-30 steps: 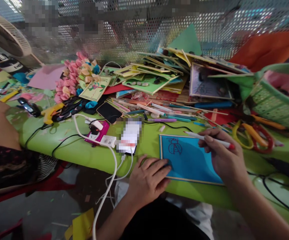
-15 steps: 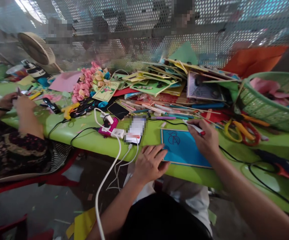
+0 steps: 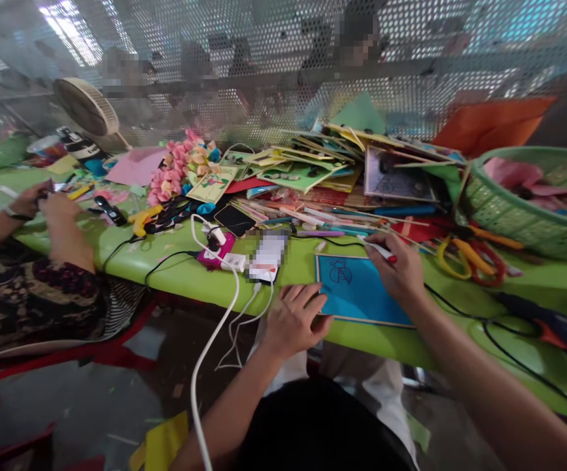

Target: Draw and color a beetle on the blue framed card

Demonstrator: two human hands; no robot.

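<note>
A blue card [image 3: 356, 297] with a pale border lies on the green table at my front, a ladybird drawn in dark lines at its upper left. My left hand [image 3: 299, 315] rests at the card's lower left corner, fingers stretched out and holding nothing. Between the fingers of my right hand [image 3: 401, 265] is a white marker pen [image 3: 380, 249] with a red end. That hand hovers over or rests on the card's right part; contact cannot be made out. A phone [image 3: 267, 255] with a lit screen lies left of the card, a white cable plugged into it.
A pink power strip [image 3: 216, 252] with chargers sits left of the phone. Pens and stacked cards [image 3: 307, 160] lie behind. On the right are scissors [image 3: 469, 258], a glue gun [image 3: 552, 327] and a green basket [image 3: 513, 216]. A co-worker's hands [image 3: 48, 203] are at far left.
The view has shifted slightly, so the things at left sit further right. Both my hands, the marker pen and the blue card keep nearly the same places.
</note>
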